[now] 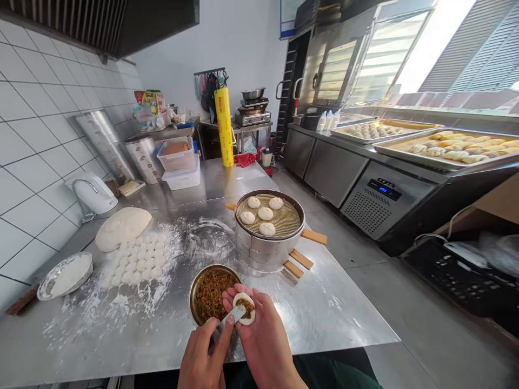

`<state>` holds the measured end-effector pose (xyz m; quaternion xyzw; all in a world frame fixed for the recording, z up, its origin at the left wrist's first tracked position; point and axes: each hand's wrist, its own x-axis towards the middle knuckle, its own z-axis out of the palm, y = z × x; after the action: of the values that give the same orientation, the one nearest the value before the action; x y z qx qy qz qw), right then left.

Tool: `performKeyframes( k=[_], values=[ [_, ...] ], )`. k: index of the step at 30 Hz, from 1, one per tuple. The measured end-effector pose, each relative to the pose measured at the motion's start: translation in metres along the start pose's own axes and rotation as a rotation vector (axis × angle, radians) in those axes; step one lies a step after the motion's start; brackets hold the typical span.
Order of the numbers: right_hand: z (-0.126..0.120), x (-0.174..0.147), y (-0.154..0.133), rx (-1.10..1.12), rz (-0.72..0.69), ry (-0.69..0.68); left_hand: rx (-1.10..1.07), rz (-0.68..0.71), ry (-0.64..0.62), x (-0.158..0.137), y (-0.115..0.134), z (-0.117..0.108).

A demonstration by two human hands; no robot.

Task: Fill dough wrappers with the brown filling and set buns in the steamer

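My left hand [205, 348] is closed round a small metal filling spatula [234, 314], with the blade's tip pressed on the filling. In the cupped palm of my right hand [265, 340] lies a round dough wrapper [248, 320], with brown-green filling in its middle. The right fingers curl loosely behind the wrapper, and the thumb stands off to the right. Just beyond both hands is a metal bowl [193, 281] of chopped filling [214, 289], its near right rim partly covered by my fingers.
A round steamer [263, 251] with several filled buns [265, 213] stands beyond my right hand, wooden handles jutting out. Floured dough pieces [141, 259], a large dough mass [124, 228] and a flour dish [67, 275] lie left. Trays of pastries [466, 146] rest on the right counter.
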<state>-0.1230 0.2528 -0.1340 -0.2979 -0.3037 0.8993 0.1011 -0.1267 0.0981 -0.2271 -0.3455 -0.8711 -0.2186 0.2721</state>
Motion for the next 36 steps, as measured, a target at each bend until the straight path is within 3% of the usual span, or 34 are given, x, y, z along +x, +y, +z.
performKeyframes(
  k=[3, 10, 15, 21, 33, 36],
  values=[
    [-0.005, -0.001, 0.001, 0.085, 0.100, -0.026, 0.029, 0.047, -0.032, 0.001, -0.005, -0.006],
    [-0.020, 0.009, 0.010, 0.061, 0.069, -0.029, 0.016, 0.090, -0.014, 0.016, -0.012, -0.030],
    [-0.016, 0.005, 0.007, 0.048, 0.086, -0.008, 0.007, 0.139, 0.006, 0.020, -0.006, -0.022],
    [-0.013, -0.002, -0.001, 0.106, 0.104, -0.046, -0.021, 0.055, 0.005, 0.005, -0.004, -0.007],
    [-0.017, 0.000, 0.003, 0.110, 0.048, -0.087, -0.222, -0.065, -0.085, 0.005, 0.003, -0.012],
    [-0.019, 0.001, 0.001, 0.122, 0.043, -0.101, -0.213, -0.103, -0.053, 0.002, 0.005, -0.011]
  ],
)
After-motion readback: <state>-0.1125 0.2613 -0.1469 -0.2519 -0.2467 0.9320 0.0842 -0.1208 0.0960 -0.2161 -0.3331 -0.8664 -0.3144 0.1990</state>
